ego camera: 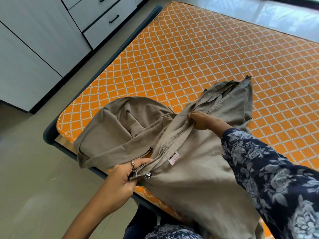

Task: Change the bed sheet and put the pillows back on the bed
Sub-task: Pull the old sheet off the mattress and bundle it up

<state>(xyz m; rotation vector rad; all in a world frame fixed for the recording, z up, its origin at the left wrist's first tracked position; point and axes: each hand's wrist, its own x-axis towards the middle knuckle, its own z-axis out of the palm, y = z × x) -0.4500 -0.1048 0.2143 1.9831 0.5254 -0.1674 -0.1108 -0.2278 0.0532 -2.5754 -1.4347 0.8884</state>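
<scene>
Taupe cotton, a bunched bed sheet [195, 171] lies across the near corner of the bare orange-and-white mattress [198, 54], its gathered hem running as a long band from near left to far right. The left hand [126, 175] pinches the hem's near end in curled fingers; the right hand [202, 120] grips it farther along. The sheet's lower part runs out of frame, and its label [173, 158] is too small to read.

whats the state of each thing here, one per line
sheet: bunched, partly unfolded, lying on the near corner of the mattress
mattress: bare, uncovered
left hand: gripping the sheet's gathered edge
right hand: gripping the same edge farther along
drawers: closed
</scene>
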